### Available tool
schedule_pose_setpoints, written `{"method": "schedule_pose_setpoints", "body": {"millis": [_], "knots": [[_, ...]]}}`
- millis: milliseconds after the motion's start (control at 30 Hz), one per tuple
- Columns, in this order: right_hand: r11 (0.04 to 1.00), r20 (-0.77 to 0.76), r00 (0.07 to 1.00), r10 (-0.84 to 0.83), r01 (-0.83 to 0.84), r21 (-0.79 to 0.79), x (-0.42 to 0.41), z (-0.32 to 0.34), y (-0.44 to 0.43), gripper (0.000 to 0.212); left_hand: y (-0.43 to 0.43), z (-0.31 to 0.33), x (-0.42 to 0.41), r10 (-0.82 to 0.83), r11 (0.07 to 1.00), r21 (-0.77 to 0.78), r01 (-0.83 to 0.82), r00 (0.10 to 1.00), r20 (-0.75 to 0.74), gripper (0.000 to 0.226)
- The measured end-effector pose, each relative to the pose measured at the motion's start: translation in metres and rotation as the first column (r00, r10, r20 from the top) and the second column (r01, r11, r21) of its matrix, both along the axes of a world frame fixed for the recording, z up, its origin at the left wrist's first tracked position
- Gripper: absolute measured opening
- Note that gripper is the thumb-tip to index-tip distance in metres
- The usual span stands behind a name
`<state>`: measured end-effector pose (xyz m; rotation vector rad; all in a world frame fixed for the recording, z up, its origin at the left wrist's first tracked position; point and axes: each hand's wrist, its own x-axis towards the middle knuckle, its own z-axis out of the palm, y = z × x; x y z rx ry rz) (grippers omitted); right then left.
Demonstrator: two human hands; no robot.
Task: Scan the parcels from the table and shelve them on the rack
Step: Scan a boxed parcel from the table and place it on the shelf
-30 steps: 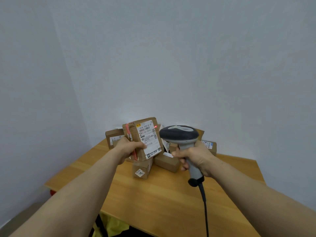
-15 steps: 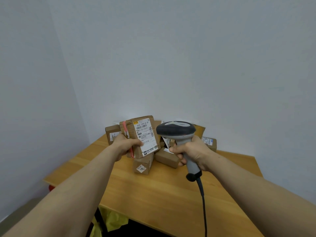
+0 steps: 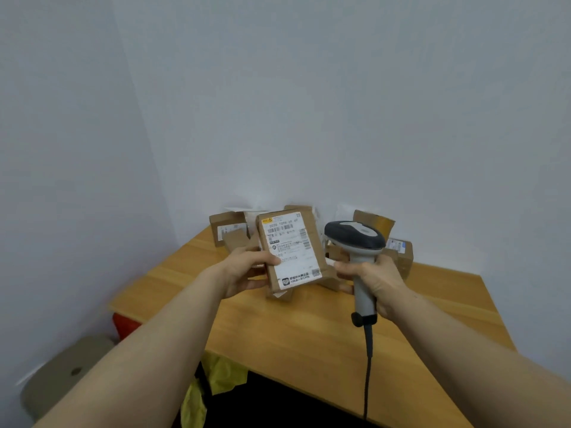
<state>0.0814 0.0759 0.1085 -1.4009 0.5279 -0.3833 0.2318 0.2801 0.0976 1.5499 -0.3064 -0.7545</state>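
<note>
The print on the label [image 3: 282, 233] of the held parcel [image 3: 289, 250] is too blurred to be read. Of the left hand [image 3: 244, 270], the fingertips are hidden behind that parcel. The other parcels [image 3: 227, 225] on the table [image 3: 309, 329] are largely covered by it and by the barcode scanner [image 3: 355, 237], whose scan window is turned away and whose handle is mostly wrapped by the right hand [image 3: 370, 279]. The cable [image 3: 367, 381] is hidden past the table's near edge. Both forearms are cut off by the lower edge.

On the label [image 3: 287, 251] of the held parcel [image 3: 313, 248], "0020 T098" can just be read; other print is blurred.
</note>
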Motion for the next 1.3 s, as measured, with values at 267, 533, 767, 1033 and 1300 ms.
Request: {"method": "schedule_pose_setpoints", "body": {"millis": [267,533,767,1033,1300], "knots": [[0.989,0.013,0.99,0.143,-0.144,0.038,-0.029,0.001,0.087,0.032,0.075,-0.003,-0.083,0.191,0.98,-0.052,-0.193,0.981,-0.036,0.027],[0.943,0.073,0.948,0.309,-0.315,0.104,-0.118,-0.017,0.188,0.031,0.175,-0.009,-0.228,0.317,0.938,-0.153,-0.312,0.948,0.012,0.062],[0.79,0.014,0.797,0.604,-0.601,0.117,-0.199,-0.031,0.317,0.03,0.309,-0.028,-0.371,0.558,0.825,-0.043,-0.563,0.825,-0.091,0.047],[0.585,0.037,0.593,0.804,-0.801,0.129,-0.295,-0.03,0.487,0.024,0.461,-0.023,-0.536,0.777,0.628,0.014,-0.778,0.627,-0.056,0.04],[0.347,-0.084,0.342,0.936,-0.936,0.055,-0.402,-0.054,0.667,0.022,0.617,-0.06,-0.69,0.949,0.313,0.076,-0.947,0.31,-0.051,0.023]]}}
